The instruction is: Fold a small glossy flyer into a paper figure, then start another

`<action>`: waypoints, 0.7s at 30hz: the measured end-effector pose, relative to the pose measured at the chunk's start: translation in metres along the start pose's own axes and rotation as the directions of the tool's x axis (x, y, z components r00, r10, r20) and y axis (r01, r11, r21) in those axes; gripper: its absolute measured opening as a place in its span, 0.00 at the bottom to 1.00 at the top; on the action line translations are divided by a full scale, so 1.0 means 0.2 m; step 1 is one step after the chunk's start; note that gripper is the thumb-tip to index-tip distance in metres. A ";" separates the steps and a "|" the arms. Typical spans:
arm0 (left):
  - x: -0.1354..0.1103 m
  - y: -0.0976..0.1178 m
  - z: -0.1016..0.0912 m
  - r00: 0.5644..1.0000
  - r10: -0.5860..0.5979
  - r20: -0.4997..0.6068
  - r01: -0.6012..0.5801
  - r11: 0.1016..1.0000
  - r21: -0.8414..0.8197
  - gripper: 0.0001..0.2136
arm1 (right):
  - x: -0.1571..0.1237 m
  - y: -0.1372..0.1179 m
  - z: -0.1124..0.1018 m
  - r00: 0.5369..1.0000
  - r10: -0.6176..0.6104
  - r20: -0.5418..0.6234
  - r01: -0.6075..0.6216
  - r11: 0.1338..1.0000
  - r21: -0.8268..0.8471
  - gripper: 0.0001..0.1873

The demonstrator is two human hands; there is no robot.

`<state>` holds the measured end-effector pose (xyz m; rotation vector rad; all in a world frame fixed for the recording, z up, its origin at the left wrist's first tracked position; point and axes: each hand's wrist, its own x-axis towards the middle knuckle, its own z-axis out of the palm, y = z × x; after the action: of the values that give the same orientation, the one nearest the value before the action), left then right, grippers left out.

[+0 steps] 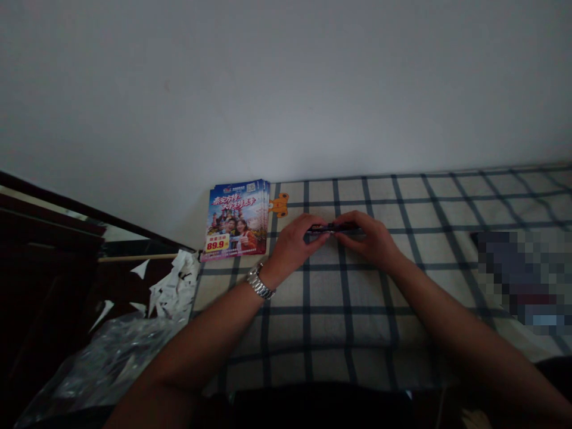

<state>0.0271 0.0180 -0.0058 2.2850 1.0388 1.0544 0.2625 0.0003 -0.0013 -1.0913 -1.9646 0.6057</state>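
Note:
My left hand (pixel 295 238) and my right hand (pixel 370 238) meet over the checked cloth, thumbs and fingertips pinched together. Between them they grip a thin dark strip-like item (pixel 330 228), seen nearly edge-on; its kind cannot be made out. The fingers cover most of its length. To the left of my left hand lies a stack of colourful printed flyers (pixel 236 214), with a castle picture and "89.9" on the top one. A silver watch (pixel 260 282) is around my left wrist.
A blue-and-white checked cloth (pixel 286 325) covers the surface up to the wall (pixel 313 89). An orange bear figure (pixel 280 205) shows beside the flyers. Torn white paper (pixel 174 289) and clear plastic wrap (pixel 120 345) lie at lower left. A pixelated dark object (pixel 513 268) is at right.

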 end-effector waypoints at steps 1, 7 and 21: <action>0.00 0.00 0.00 1.000 0.002 -0.001 -0.002 1.000 -0.001 0.09 | 0.00 0.00 0.00 1.000 -0.012 0.002 0.012 1.000 0.004 0.11; 0.01 -0.01 0.01 1.000 0.004 -0.011 -0.005 1.000 -0.029 0.10 | 0.00 0.01 -0.01 0.997 -0.071 0.001 0.071 0.997 0.001 0.08; 0.01 -0.01 0.00 1.000 0.008 0.014 -0.007 0.996 -0.092 0.09 | 0.01 0.00 -0.01 0.998 -0.061 0.034 0.062 0.998 -0.029 0.09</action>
<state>0.0280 0.0212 -0.0055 2.2215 0.9567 1.0650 0.2641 0.0021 0.0002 -1.0415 -2.0338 0.5664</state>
